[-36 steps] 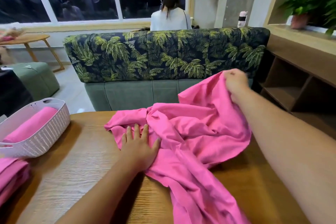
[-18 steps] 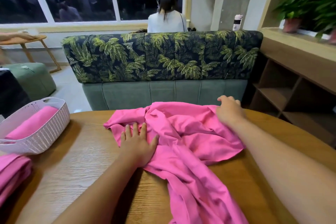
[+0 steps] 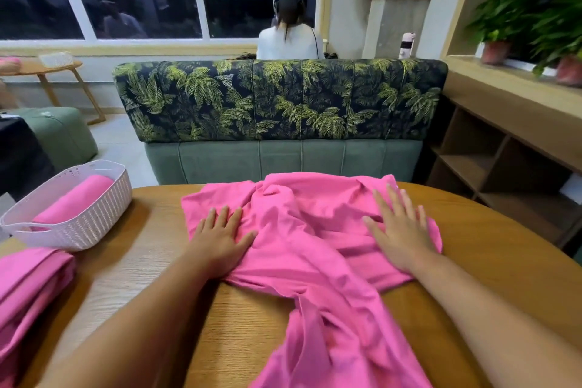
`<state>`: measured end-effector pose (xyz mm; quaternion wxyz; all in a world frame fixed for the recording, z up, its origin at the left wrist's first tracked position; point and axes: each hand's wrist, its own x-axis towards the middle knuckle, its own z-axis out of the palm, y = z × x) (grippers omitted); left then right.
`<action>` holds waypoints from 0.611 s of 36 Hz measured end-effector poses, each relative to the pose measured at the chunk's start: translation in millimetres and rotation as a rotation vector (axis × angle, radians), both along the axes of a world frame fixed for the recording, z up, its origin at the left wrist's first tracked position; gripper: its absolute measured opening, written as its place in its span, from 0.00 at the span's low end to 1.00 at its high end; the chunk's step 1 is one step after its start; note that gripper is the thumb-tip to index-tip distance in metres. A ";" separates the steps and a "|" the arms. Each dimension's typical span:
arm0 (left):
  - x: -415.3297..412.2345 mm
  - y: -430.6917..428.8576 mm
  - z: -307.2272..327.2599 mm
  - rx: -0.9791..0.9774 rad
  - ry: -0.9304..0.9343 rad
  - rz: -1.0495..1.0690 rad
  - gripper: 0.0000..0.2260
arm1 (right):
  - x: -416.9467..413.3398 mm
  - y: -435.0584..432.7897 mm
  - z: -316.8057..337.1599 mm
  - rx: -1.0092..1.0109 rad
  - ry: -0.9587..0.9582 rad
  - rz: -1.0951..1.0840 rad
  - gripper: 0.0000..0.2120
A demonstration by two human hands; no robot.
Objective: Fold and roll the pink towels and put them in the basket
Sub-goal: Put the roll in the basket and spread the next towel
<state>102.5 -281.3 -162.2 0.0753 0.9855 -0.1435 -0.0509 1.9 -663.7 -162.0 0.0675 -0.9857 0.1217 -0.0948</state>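
Wooden bench [image 3: 504, 261] had one crumpled pink towel [image 3: 315, 246] sprawled from the far edge down past the near edge. A pile of pink towels [image 3: 28, 287] sat at the left edge, with the white basket [image 3: 78, 230] at the far-left corner and a rolled towel [image 3: 75, 198] inside. Left hand [image 3: 220, 242] and right hand [image 3: 400, 230] both lay flat on the crumpled pink towel, fingers straight, gripping nothing.

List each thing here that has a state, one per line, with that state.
pink towel: unfolded, crumpled, spread on the table, near end trailing toward the person.
left hand: fingers straight, resting flat on the towel's left part.
right hand: fingers straight, resting flat on its right part.
basket: upright on the table, holding one towel.
rolled towel: rolled, lying in the basket.
towel pile: loosely bunched at the table's left edge, not rolled.
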 end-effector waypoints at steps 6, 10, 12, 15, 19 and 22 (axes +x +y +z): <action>13.0 60.6 -2.8 0.010 -0.003 -0.140 0.54 | -27.3 -58.6 10.8 -0.065 0.085 0.066 0.47; 16.2 86.7 2.0 0.086 -0.049 -0.202 0.48 | -40.4 -62.5 22.5 -0.241 0.088 0.046 0.42; 11.6 81.9 8.4 0.144 -0.095 -0.161 0.44 | -40.9 -46.2 26.5 -0.249 0.039 0.041 0.38; -5.4 49.4 20.5 0.100 -0.109 -0.048 0.34 | -36.3 -11.7 28.4 -0.064 -0.074 -0.018 0.33; -41.6 -10.1 30.6 -0.063 -0.013 0.170 0.31 | -29.1 40.8 25.9 0.154 0.001 -0.192 0.32; -69.7 -49.9 30.9 -0.256 0.078 0.391 0.33 | -29.0 73.6 24.6 0.259 0.088 -0.295 0.35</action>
